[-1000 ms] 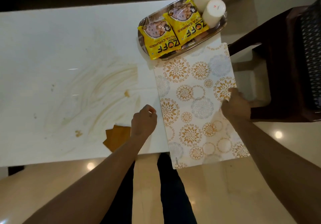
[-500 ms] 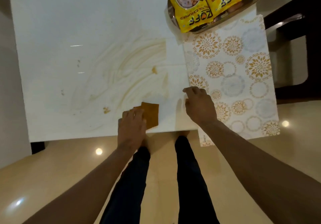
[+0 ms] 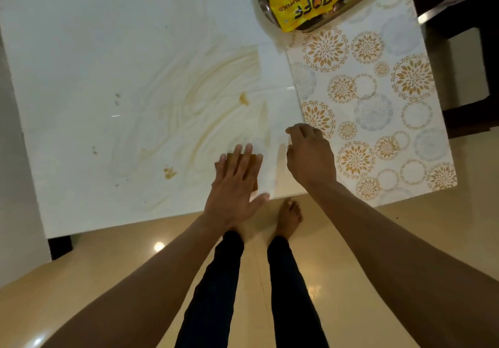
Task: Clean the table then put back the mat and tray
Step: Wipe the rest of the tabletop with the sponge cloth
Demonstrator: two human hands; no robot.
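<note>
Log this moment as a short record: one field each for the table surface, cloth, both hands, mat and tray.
table surface: white table smeared with brownish streaks and small crumbs
cloth: brown cloth near the front edge, mostly under the left hand
left hand: left hand flat on the cloth, fingers straight
right hand: right hand at the mat's left edge; grip unclear
mat: floral mat at the table's right end, overhanging the front edge
tray: steel tray holding yellow snack packets, resting on the mat's far corner

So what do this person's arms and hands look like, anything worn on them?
Both forearms are bare, with no sleeves in view. The left hand and right hand wear no gloves, and no rings, watch or bracelets show. The fingers are bare too.
</note>
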